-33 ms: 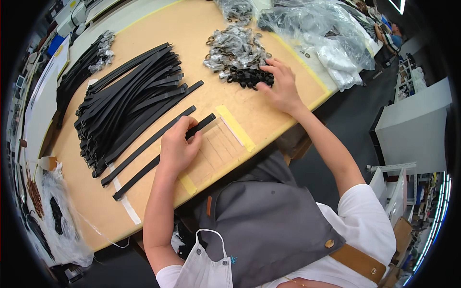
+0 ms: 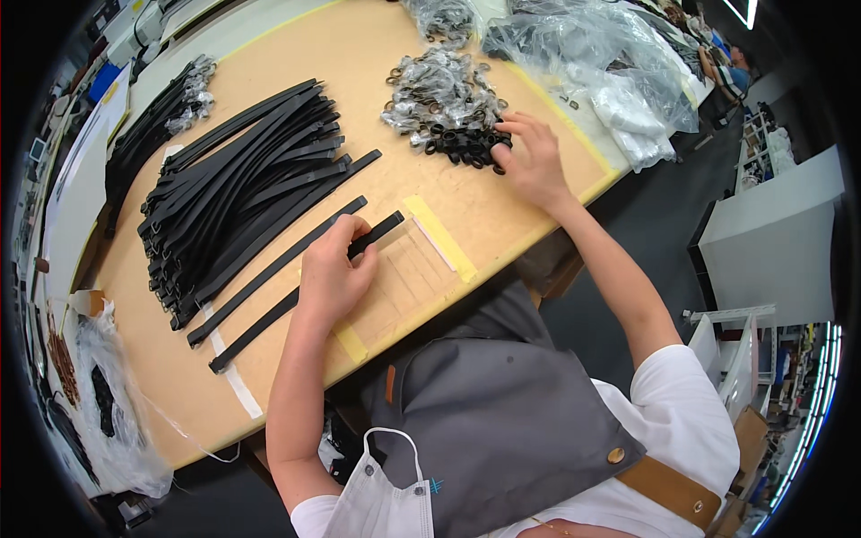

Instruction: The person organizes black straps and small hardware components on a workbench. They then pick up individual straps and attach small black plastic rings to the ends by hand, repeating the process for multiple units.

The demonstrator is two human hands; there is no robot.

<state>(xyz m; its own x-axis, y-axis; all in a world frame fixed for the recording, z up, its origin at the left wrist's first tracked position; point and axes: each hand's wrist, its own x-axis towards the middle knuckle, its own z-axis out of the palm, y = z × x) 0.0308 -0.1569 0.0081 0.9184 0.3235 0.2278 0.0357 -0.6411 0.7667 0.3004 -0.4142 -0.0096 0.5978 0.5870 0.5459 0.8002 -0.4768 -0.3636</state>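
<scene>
A long black strap (image 2: 260,330) lies slantwise on the table, and my left hand (image 2: 336,273) is closed on it near its upper end. Just beyond it runs a second black strap (image 2: 269,280), partly behind my left fingers. My right hand (image 2: 535,169) is at the near right edge of a heap of small black loops (image 2: 462,145), with thumb and fingers curled around loops there. How many it grips is hidden. Many more black straps (image 2: 242,179) are stacked left of centre, with metal rings at their lower ends.
Plastic-wrapped rings or loops (image 2: 439,81) adjoin the black loops. Clear plastic bags (image 2: 583,54) lie at the back right. Yellow tape (image 2: 439,238) and white tape (image 2: 238,390) mark the tan tabletop (image 2: 170,412). More straps (image 2: 143,134) lie far left, near a plastic bag (image 2: 112,394).
My right thumb has shifted slightly right and nearer the fingers at the heap's edge; some loops there have moved. The left hand and straps look almost the same.
</scene>
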